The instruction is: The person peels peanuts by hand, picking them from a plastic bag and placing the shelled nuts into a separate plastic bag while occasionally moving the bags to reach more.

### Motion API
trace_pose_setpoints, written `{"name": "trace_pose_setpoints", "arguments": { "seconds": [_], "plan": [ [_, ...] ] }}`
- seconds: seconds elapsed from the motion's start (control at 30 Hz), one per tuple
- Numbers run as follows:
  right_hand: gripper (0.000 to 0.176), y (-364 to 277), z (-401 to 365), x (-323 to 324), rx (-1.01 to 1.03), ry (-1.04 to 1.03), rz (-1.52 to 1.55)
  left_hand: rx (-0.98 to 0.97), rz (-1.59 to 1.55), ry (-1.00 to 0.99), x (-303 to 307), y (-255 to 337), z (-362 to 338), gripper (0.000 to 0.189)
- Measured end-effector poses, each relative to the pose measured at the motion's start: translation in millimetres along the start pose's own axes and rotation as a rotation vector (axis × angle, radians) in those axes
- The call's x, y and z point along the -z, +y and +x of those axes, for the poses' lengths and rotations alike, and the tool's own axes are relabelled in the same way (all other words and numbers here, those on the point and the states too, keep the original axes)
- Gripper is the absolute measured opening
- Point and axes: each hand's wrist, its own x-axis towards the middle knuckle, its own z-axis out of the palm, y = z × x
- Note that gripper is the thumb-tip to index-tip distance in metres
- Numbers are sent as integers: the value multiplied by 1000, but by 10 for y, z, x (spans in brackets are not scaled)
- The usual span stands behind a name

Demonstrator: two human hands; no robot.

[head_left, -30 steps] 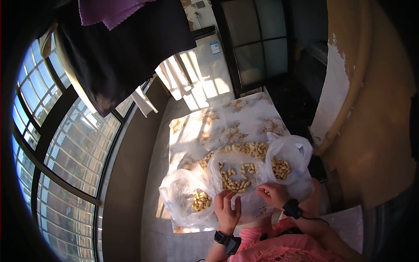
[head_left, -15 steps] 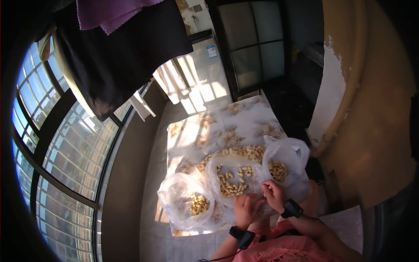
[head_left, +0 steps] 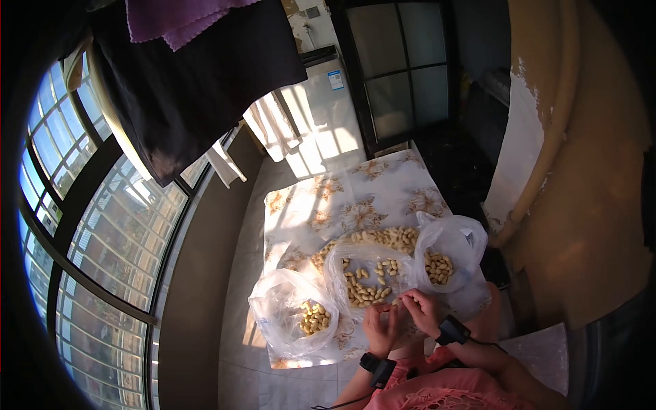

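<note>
One peanut (head_left: 395, 302) pinched between fingertips of left hand (head_left: 380, 328) and right hand (head_left: 424, 314), long axis too small to tell; blue-and-white label (head_left: 335, 80) on refrigerator (head_left: 347, 109), unreadable.

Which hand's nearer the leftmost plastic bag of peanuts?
Left. The left hand is just to the right of the bag, not touching it; the right hand is farther right, beyond the left one.

Through the head camera I see sun from the barred window (head_left: 116, 232) striping the flowered counter (head_left: 355, 191) and the pale fridge (head_left: 330, 113) — beyond it, a dark-framed glass door (head_left: 391, 72). The floor (head_left: 239, 342) is grey; right, a brown wall (head_left: 594, 205) shows peeling paint.
</note>
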Motion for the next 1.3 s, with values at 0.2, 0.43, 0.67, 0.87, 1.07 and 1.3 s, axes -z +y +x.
{"name": "trace_pose_setpoints", "arguments": {
  "seconds": [0.2,0.43,0.67,0.87,1.07,1.3],
  "plan": [
    [17,-75,-4,2,-21,-42,-29,60,47,-37,25,-14,23,15],
    [16,12,-2,-19,-11,-40,4,46,43,-98,12,17,77,21],
    [14,-5,6,0,11,-62,-39,10,-1,-129,11,17,90,23],
    [12,-40,17,-4,45,-73,-62,72,-24,-140,15,-9,40,18],
    [12,-80,20,5,43,-88,-87,83,-42,-138,24,-18,30,17],
    [11,-116,24,3,23,-85,-146,16,-146,32,104,227,178,14]
  ]
}}
